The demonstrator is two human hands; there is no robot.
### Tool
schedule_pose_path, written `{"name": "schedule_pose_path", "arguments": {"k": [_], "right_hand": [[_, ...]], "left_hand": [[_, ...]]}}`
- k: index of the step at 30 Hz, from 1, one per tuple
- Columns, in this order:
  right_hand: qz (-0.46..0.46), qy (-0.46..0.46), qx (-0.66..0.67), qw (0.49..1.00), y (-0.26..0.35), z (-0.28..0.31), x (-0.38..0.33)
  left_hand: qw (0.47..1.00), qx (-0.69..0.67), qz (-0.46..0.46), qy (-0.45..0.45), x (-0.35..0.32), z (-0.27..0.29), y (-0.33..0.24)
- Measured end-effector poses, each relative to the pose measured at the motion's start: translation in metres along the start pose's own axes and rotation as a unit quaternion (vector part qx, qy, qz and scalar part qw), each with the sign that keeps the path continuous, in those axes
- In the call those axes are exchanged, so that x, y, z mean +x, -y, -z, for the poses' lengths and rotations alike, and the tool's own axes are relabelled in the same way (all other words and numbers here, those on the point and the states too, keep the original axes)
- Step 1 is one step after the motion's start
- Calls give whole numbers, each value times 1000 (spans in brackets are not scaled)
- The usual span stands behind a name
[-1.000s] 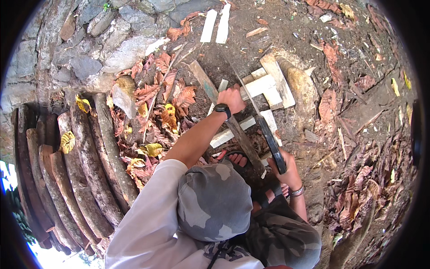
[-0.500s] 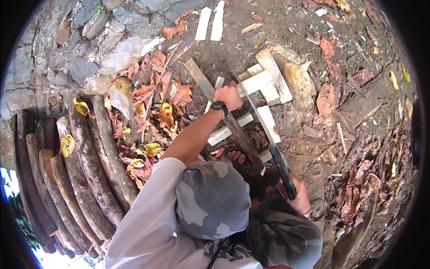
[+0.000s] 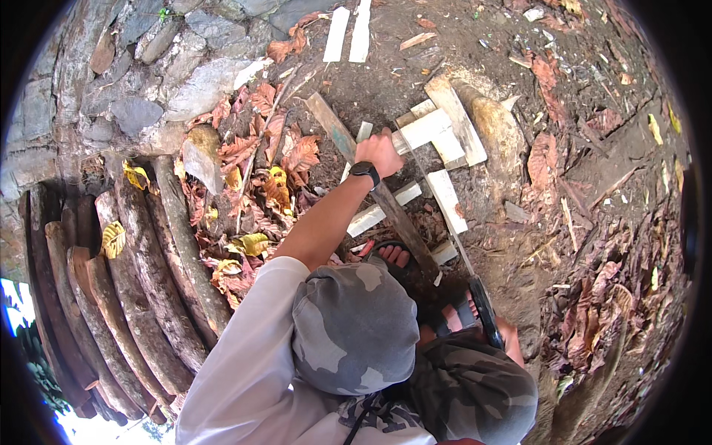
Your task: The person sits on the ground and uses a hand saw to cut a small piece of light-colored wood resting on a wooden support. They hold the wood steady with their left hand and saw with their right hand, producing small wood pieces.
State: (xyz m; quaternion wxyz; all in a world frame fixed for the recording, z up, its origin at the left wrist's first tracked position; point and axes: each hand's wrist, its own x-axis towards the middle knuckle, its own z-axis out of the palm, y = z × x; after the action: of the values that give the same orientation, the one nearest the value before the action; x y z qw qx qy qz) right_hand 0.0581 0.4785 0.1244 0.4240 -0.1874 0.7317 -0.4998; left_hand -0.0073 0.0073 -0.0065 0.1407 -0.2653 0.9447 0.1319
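My left hand (image 3: 380, 154), with a black watch at the wrist, is closed on the left end of a pale wooden board (image 3: 426, 130). Beneath that hand runs a long weathered plank (image 3: 400, 222), lying diagonally. My right hand (image 3: 510, 340) grips the black handle (image 3: 485, 308) of a handsaw, partly hidden by my trouser leg. The saw's thin blade (image 3: 445, 211) reaches up to the pale board, crossing it just right of my left fingers. Other cut wood pieces (image 3: 446, 199) lie beside and under the board.
A thick log (image 3: 497, 137) lies right of the boards. Two pale strips (image 3: 337, 35) are on the dirt at the top. Stacked round poles (image 3: 152, 274) and a stone wall (image 3: 148, 89) stand to the left. Dry leaves (image 3: 297, 159) cover the ground between. My sandalled foot (image 3: 394, 256) is beside the plank.
My right hand has drawn the handsaw back toward me and slightly right, so its handle sits lower. My left hand stays on the board, almost unmoved.
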Motion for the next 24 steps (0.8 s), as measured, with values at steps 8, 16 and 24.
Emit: {"name": "schedule_pose_path", "arguments": {"k": [8,16,24], "right_hand": [[110,-11,-30,993,39,-37,157],[-4,-8,33,999,12,-14,35],[74,-35,-10,997,18,-33,91]], "left_hand": [[999,9,18,45,-1,10,-7],[1000,-16,12,21,-3,9,-7],[1000,-10,11,21,-4,10,-9]]}}
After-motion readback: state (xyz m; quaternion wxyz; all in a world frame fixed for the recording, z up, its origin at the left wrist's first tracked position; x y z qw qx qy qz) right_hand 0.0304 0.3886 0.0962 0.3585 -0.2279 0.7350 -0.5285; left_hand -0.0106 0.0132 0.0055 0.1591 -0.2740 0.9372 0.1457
